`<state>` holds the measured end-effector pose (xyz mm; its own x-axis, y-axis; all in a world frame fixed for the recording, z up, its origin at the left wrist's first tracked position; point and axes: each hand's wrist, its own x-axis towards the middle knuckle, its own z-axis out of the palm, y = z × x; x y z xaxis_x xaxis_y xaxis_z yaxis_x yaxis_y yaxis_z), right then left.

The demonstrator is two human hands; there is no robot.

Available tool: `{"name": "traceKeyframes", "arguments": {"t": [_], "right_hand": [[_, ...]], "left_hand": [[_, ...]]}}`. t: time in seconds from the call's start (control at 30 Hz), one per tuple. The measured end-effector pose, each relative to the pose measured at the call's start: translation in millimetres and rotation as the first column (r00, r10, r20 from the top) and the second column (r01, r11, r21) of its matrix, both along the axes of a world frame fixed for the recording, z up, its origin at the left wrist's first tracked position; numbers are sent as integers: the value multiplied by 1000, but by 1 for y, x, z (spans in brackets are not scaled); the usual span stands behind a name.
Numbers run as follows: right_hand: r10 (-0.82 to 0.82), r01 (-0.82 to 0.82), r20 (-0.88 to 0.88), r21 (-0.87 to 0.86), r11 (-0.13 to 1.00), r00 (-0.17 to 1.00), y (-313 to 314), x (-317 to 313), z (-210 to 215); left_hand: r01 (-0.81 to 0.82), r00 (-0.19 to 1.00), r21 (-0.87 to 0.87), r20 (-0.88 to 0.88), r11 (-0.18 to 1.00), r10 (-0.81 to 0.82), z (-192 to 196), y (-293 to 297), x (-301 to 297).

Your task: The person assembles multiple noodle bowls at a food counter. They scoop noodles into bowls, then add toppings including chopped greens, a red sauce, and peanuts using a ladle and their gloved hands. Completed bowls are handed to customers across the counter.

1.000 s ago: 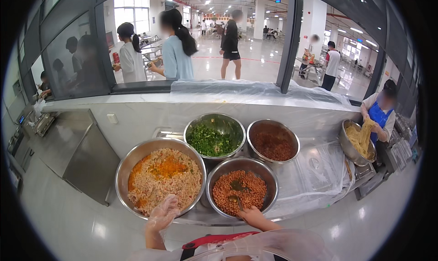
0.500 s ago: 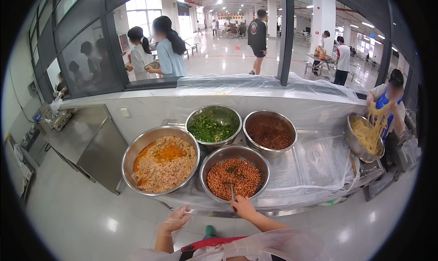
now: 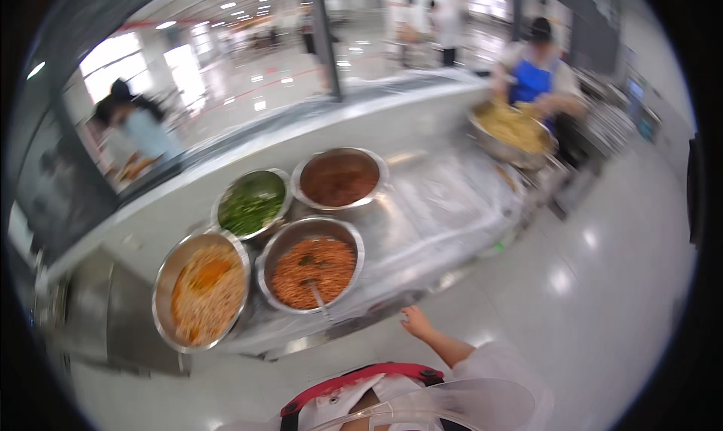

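My right hand point(image 3: 418, 325) is off the counter's front edge, its fingers loosely apart with nothing visible in them. My left hand is out of view. Nearest to the right hand is a steel bowl point(image 3: 357, 282) of reddish-brown peanuts point(image 3: 331, 261) with dark green bits on top. A metal spoon point(image 3: 319, 301) stands tilted in it, handle over the near rim. To its left is a bowl point(image 3: 160, 299) of pale minced food with orange oil. Behind are a bowl point(image 3: 219, 197) of chopped greens and a bowl point(image 3: 382, 164) of dark red-brown sauce.
Clear plastic film point(image 3: 444, 228) covers the steel counter. At its far right end, a person in a blue apron point(image 3: 529, 81) handles noodles point(image 3: 520, 132) in a large steel bowl point(image 3: 482, 141). A ledge point(image 3: 286, 122) runs behind the counter; people stand beyond it.
The view has swung right, blurring the scene. My right hand has let go of the spoon and moved right, away from the peanuts. My left hand has gone out of view.
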<state>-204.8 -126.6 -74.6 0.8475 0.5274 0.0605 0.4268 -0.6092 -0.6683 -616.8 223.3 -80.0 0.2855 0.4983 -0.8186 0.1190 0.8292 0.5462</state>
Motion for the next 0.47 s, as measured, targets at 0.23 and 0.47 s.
{"name": "traceKeyframes", "arguments": {"t": [0.23, 0.47], "right_hand": [[-314, -179, -476, -738, 650, 822, -246, -132, -78], [-291, -125, -525, -620, 775, 800, -191, -255, -68]], "left_hand": [[79, 997, -44, -24, 996, -80, -25, 29, 6], [203, 979, -5, 34, 979, -203, -59, 69, 44]]}}
